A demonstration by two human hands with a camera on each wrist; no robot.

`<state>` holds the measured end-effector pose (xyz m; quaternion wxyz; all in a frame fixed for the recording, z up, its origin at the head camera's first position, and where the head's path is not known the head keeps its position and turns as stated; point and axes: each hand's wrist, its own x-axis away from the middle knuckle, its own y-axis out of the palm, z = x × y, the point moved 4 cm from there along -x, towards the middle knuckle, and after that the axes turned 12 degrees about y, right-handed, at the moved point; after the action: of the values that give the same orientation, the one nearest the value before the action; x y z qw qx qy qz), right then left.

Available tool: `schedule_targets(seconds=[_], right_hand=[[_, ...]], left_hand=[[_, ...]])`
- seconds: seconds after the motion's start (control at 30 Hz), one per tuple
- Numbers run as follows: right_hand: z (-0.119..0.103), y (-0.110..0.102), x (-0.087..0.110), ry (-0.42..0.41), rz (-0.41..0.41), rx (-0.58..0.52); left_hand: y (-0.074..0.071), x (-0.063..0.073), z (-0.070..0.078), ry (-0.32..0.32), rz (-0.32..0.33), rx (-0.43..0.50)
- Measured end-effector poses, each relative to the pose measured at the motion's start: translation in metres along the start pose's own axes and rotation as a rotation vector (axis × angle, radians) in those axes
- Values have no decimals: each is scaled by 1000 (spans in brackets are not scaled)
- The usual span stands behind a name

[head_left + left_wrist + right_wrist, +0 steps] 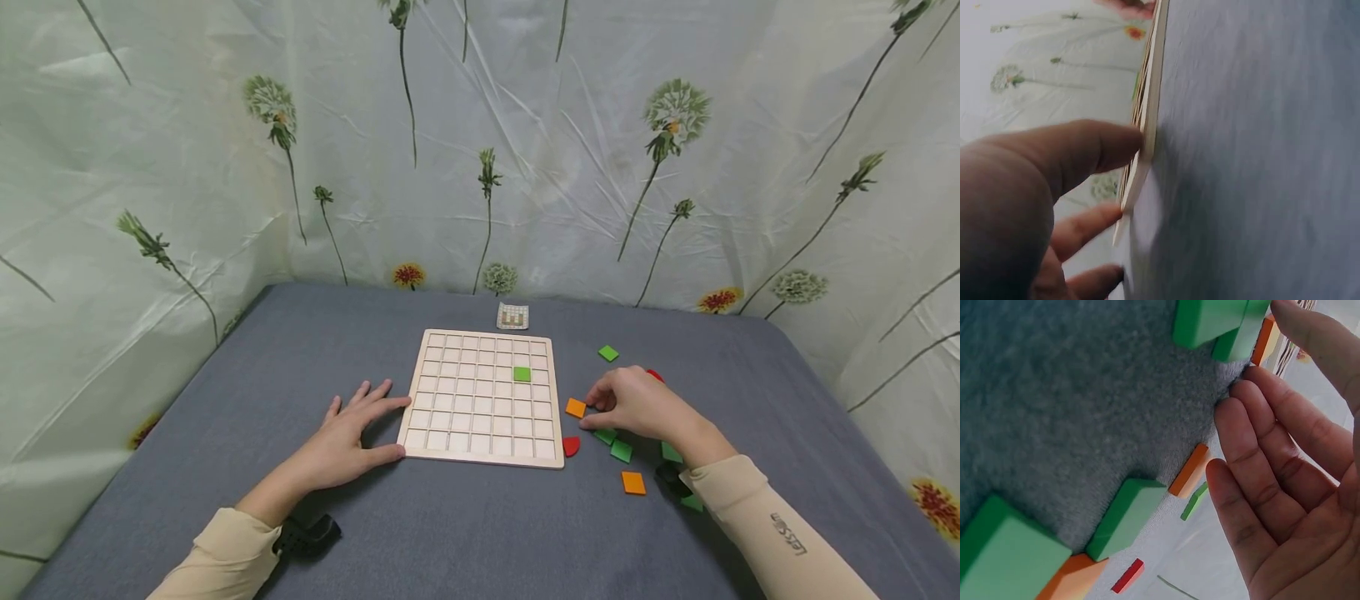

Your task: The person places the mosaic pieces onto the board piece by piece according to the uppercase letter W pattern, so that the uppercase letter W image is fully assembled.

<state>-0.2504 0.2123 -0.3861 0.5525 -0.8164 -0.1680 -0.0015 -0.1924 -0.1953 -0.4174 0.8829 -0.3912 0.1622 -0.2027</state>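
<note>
A pale wooden grid board (477, 460) lies flat on the table. One light-green square tile (522, 374) sits in a cell in its upper right part. At the board's left edge, my left hand (341, 442) touches the rim with thumb and index finger, the other fingers spread. Right of the board, my right hand (637, 404) is low over loose tiles, thumb apart from the fingers and nothing between them. Closest to its fingertips are an orange square tile (575, 407) and a green tile (604, 436). Another green tile (621, 451) lies just below them.
A small card with a printed grid (513, 317) lies behind the board. A red rounded piece (571, 447) is by the board's lower right corner. Around the right hand lie another orange tile (633, 483), a light-green tile (608, 353) and several green pieces. A floral curtain (450, 167) hangs behind.
</note>
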Motion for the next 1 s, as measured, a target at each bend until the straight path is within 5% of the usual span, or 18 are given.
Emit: schedule_targets(seconds=[0.6, 1.0], right_hand=[[-7, 2, -1, 70, 37, 18], [-5, -1, -3, 12, -4, -40]], left_hand=[[2, -1, -1, 1, -3, 26], [2, 0, -2, 5, -19, 26]])
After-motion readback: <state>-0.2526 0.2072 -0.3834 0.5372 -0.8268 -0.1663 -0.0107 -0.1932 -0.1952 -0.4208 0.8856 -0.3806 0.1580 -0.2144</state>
